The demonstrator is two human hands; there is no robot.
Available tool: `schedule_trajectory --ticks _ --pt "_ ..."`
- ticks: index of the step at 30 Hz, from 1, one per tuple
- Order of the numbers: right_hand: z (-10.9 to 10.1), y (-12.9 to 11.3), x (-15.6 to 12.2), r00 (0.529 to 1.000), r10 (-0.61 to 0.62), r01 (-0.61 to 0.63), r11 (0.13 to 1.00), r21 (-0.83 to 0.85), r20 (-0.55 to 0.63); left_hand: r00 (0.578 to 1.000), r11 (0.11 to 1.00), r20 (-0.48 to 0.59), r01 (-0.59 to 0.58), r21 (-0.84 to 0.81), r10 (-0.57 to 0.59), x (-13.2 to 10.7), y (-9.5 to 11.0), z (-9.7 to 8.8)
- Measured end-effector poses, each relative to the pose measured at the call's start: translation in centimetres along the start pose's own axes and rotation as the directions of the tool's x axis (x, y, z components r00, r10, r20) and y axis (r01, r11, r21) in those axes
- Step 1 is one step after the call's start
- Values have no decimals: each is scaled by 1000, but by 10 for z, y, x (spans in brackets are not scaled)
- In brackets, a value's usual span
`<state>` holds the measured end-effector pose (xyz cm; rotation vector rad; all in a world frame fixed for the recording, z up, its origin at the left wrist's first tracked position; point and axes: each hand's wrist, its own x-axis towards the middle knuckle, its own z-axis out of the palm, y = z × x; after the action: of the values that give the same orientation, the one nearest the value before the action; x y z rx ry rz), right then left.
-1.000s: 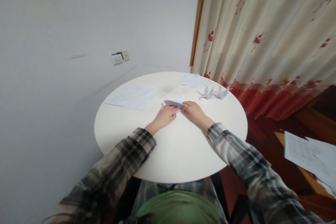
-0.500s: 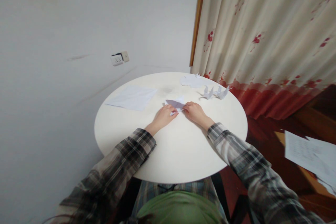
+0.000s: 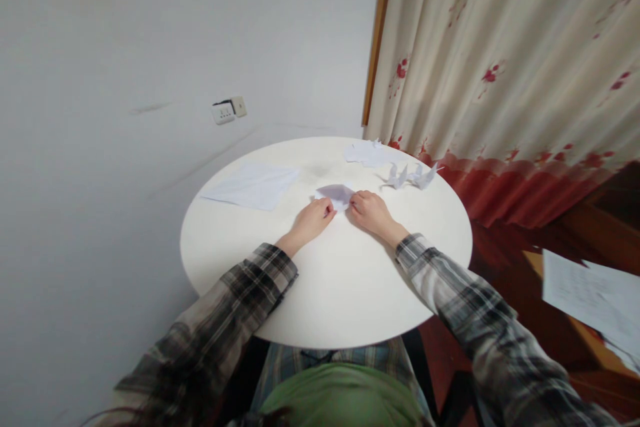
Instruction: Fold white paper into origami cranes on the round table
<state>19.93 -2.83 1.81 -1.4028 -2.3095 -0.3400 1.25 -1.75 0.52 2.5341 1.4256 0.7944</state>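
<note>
A small folded piece of white paper (image 3: 339,194) lies on the round white table (image 3: 325,280), just beyond my fingers. My left hand (image 3: 312,219) pinches its near left edge with curled fingers. My right hand (image 3: 369,211) presses and grips its right corner, fingers bent. Both hands rest on the tabletop, close together, with plaid sleeves behind them.
A flat white sheet (image 3: 253,185) lies at the table's left. Two folded paper cranes (image 3: 410,176) and a pile of crumpled paper (image 3: 367,153) sit at the far right. A floral curtain (image 3: 500,67) hangs to the right, and loose sheets (image 3: 590,300) lie on a wooden surface.
The folded paper has been flattened and drawn in between my fingers; its raised flap has come down. Both hands stayed almost where they were.
</note>
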Motion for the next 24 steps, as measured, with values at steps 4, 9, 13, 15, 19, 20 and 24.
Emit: schedule_trajectory --ticks 4,9,13,15,19,20,24 --pt "1 2 1 998 -5 6 1000 18 -55 998 998 19 -58 6 58 1 -2 1" --pt "5 6 2 987 -46 54 997 48 -152 995 995 37 -93 -49 95 2 -1 3" --pt "8 8 1 983 -37 52 995 80 -180 992 985 59 -103 -137 112 2 1 3" --pt "8 8 1 982 -35 52 995 88 -185 991 979 66 -103 -178 117 1 2 3" --pt "8 8 2 984 -41 58 994 95 -173 992 970 72 -89 -225 108 1 3 3" --pt "7 8 2 985 -40 56 994 96 -165 992 968 72 -88 -235 108 0 3 3" --pt "5 7 2 992 -14 25 996 83 -123 993 949 66 -70 -308 95 0 3 4"
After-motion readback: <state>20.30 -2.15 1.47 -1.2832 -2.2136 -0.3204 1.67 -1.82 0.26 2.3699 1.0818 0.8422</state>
